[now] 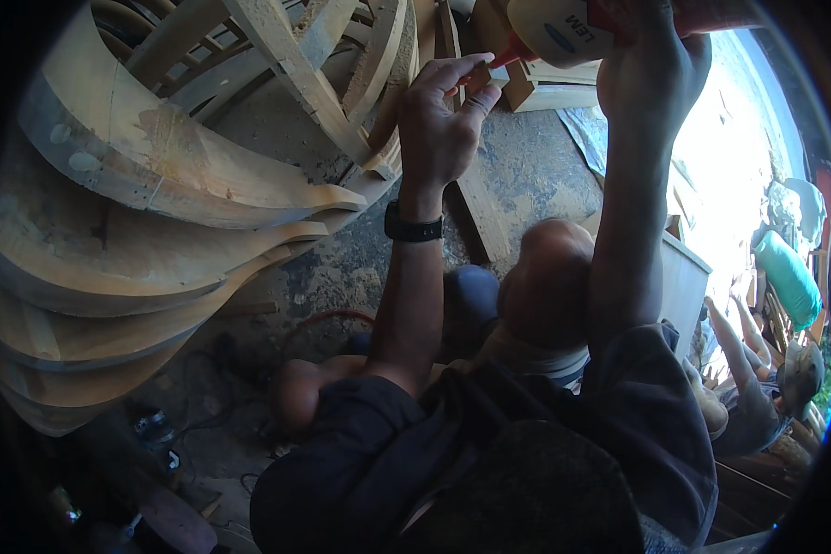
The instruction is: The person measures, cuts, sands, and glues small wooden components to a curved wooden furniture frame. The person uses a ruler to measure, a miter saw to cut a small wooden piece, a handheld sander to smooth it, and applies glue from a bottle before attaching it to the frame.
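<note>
My left hand (441, 120), with a dark watch (414, 226) on its wrist, pinches a small block of light wood (489, 81) between thumb and fingers. A cream-coloured glue bottle (549, 35) with a red nozzle is in my right hand (654, 74), at the top of the view. The bottle lies nearly sideways, its nozzle pointing left and down at the small block. The nozzle's tip is right by the block; whether it touches, I cannot tell. The bottle's far end runs out behind my right hand.
Curved wooden pieces (194, 175) are stacked at the left. Slatted wooden frames (295, 74) stand at the upper left. A board (482, 217) lies on the dusty floor (342, 268). Another person (757, 397) is at the right, near a green bundle (788, 277).
</note>
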Demonstrator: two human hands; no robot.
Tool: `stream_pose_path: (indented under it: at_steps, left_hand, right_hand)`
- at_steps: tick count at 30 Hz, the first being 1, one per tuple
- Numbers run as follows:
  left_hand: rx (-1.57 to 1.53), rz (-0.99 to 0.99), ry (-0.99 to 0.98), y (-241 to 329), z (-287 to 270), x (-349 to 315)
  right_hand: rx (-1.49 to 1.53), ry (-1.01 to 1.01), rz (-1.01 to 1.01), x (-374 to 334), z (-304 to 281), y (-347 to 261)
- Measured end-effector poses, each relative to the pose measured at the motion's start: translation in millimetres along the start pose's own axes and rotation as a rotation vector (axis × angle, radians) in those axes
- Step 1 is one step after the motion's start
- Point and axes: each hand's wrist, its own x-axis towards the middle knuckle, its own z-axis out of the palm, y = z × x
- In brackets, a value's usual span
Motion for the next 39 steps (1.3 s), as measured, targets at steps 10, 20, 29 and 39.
stream_pose_path:
  at_steps: [10, 20, 29, 39]
  left_hand:
    - [0.04, 0.01, -0.097, 2, 6, -3]
    - [-0.014, 0.03, -0.178, 2, 22, -12]
    - [0.047, -0.011, -0.096, 0, 30, -13]
    - [0.115, -0.01, -0.013, -11, 21, -11]
  right_hand:
    - [0.288, 0.177, -0.085, 5, -4, -8]
    - [-0.071, 0.228, -0.194, 17, -5, 0]
    - [0.009, 0.043, -0.105, 12, -39, 8]
    - [0.285, 0.237, 0.237, 20, -33, -1]
